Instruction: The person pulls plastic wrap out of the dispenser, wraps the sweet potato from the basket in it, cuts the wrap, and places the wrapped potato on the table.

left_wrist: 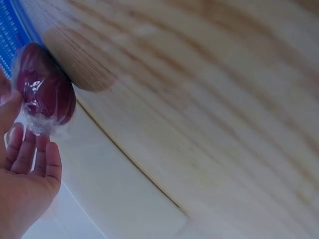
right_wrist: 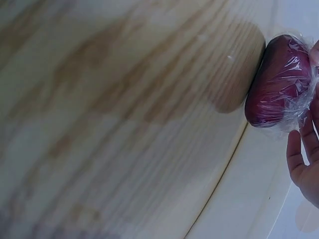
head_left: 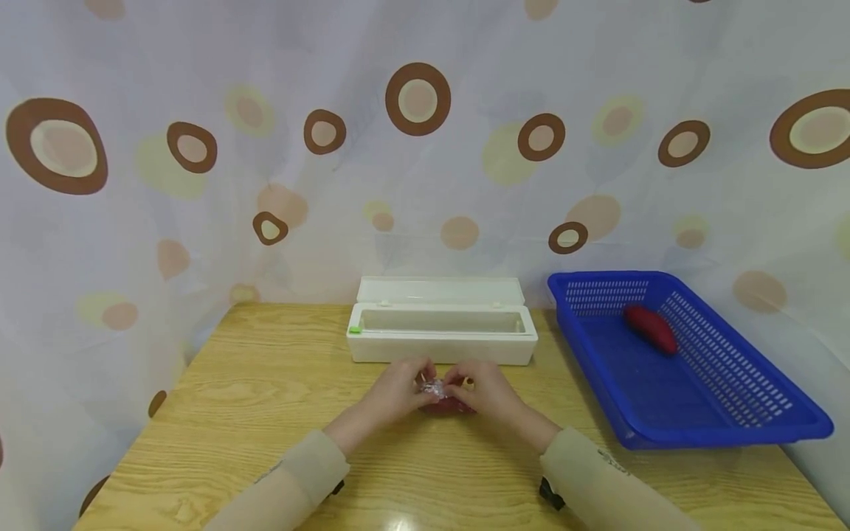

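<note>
A dark red sweet potato (head_left: 448, 406) lies on the table in front of the person, with clear cling film (head_left: 434, 388) around it. My left hand (head_left: 397, 391) pinches the film at the left, thumb and fingertips bent toward it. From the other side, my right hand (head_left: 490, 391) also pinches the film, close to the left fingertips. Seen from the left wrist, the wrapped sweet potato (left_wrist: 47, 87) is shiny, with the film bunched near the fingers. The right wrist view shows loose, crumpled film (right_wrist: 298, 107) along the side nearest the fingers.
Just beyond the hands stands a white cling film box (head_left: 441, 349), its lid raised and a small green piece at its left end. A blue plastic basket (head_left: 600, 398) at the right holds another red sweet potato (head_left: 651, 330). A patterned curtain (head_left: 425, 184) hangs behind the wooden table (head_left: 265, 391).
</note>
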`<act>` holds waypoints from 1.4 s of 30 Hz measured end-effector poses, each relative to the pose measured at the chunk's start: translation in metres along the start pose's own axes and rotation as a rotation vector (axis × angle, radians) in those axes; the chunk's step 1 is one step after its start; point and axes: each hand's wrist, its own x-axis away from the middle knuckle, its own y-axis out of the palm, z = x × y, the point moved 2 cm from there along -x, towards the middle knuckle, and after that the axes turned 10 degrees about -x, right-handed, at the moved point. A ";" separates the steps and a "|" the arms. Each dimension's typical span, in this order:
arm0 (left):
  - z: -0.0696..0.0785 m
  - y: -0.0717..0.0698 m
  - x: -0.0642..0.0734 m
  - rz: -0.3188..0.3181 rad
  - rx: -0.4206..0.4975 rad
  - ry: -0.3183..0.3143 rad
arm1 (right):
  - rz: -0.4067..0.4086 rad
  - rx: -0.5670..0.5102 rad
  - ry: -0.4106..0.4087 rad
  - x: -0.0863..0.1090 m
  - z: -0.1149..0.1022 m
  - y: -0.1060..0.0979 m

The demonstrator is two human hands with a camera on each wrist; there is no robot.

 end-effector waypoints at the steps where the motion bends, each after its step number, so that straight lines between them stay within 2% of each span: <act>1: -0.001 -0.001 0.001 -0.011 0.005 0.002 | -0.008 0.013 -0.026 0.001 0.000 0.000; 7: -0.007 -0.008 0.009 -0.043 0.005 0.031 | -0.068 0.099 -0.145 0.009 0.000 -0.003; 11: -0.011 -0.011 0.014 -0.052 -0.039 0.058 | -0.155 0.156 -0.204 0.013 0.004 -0.007; 17: -0.015 -0.012 0.016 -0.100 -0.065 0.079 | -0.306 0.124 -0.272 0.023 0.016 -0.012; 22: -0.017 -0.011 0.015 -0.094 -0.062 0.092 | -0.368 0.067 -0.252 0.027 0.022 -0.014; 26: -0.018 -0.010 0.013 -0.083 -0.031 0.074 | -0.390 0.059 -0.219 0.027 0.023 -0.015; 32: -0.019 -0.007 0.011 -0.087 -0.006 0.039 | -0.385 0.052 -0.210 0.024 0.024 -0.015; 38: -0.020 -0.006 0.011 -0.095 -0.011 0.030 | -0.371 0.069 -0.224 0.026 0.025 -0.013; 42: -0.019 -0.007 0.011 -0.084 -0.017 0.032 | -0.364 0.061 -0.185 0.027 0.024 -0.014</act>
